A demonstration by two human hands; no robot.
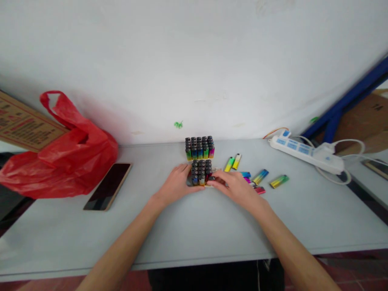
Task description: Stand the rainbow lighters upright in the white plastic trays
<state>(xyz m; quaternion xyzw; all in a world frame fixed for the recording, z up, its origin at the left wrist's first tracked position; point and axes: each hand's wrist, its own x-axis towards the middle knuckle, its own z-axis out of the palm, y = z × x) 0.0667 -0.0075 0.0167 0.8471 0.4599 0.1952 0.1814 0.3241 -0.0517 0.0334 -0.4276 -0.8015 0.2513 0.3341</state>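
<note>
Two blocks of upright lighters with black tops stand one behind the other at the table's middle. The rear block point(199, 148) shows coloured bodies. My left hand point(176, 182) curves around the left and front of the nearer block point(201, 169), thumb along its front edge. At that block's front right corner, my right hand point(228, 184) pinches a lighter point(212, 178) between its fingers. Loose lighters lie to the right of my right hand, among them a blue and yellow one point(260, 176), a green and yellow one point(279, 181) and a red one point(260, 190).
On the left, a red plastic bag point(87, 149) rests near a cardboard box point(27, 121), with a phone point(107, 186) beside it. A white power strip point(306, 153) with cables lies at the back right. The wall point(194, 72) rises behind the grey table point(212, 230).
</note>
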